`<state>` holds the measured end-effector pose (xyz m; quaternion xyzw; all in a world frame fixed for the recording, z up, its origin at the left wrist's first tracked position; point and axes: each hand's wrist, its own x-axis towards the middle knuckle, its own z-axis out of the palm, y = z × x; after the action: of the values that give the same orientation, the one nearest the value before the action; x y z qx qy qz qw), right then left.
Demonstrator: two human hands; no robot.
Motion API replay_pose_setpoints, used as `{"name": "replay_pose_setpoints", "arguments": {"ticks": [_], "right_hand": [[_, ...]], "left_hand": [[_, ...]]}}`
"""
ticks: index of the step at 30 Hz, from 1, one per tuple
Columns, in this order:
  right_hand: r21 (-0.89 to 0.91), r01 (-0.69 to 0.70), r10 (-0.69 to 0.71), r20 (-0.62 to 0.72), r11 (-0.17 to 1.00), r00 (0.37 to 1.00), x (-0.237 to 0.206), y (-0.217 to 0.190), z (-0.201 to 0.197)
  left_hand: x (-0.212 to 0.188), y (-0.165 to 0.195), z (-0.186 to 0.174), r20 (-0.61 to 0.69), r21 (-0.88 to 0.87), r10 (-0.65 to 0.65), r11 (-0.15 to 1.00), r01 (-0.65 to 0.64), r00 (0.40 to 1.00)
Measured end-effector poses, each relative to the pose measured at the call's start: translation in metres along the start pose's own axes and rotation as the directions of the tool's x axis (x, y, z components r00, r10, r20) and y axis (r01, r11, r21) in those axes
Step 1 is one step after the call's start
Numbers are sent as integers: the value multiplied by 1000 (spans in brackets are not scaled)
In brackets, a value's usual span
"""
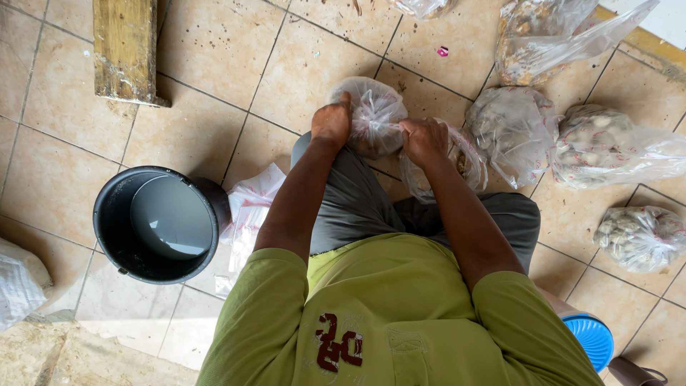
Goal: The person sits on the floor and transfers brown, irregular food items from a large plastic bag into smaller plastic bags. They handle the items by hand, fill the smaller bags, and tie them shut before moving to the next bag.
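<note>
A filled clear plastic bag [373,113] sits on my knee above the tiled floor. My left hand [332,121] presses against the bag's left side with its fingers closed on the plastic. My right hand [423,139] grips the twisted neck of the same bag on its right side. Just behind my right hand lies a second clear bag [468,159] with brownish contents. My grey trousers and green shirt fill the lower middle of the view.
Several filled clear bags lie on the tiles at the right [513,129] [600,143] [639,236] [539,39]. A black bucket [161,223] stands at the left, loose plastic bags [250,207] beside it. A wooden plank [125,46] lies top left; a blue stool [592,339] bottom right.
</note>
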<state>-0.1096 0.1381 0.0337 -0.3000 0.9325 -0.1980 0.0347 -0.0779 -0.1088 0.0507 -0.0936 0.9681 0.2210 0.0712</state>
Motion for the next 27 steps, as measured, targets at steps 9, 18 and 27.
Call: {"name": "replay_pose_setpoints", "arguments": {"ticks": [9,18,27], "right_hand": [[459,-632,212,679,624,703,10,26,6],[813,-526,237,579,-252,781,9,-7,37],[807,-132,134,66,575,989,5,-42,48]], "left_hand": [[-51,36,-28,117,281,398,865,-415,910],[-16,40,0,388,-407,181,913,-8,904],[-1,40,11,470,-870,177,-74,487,865]]}}
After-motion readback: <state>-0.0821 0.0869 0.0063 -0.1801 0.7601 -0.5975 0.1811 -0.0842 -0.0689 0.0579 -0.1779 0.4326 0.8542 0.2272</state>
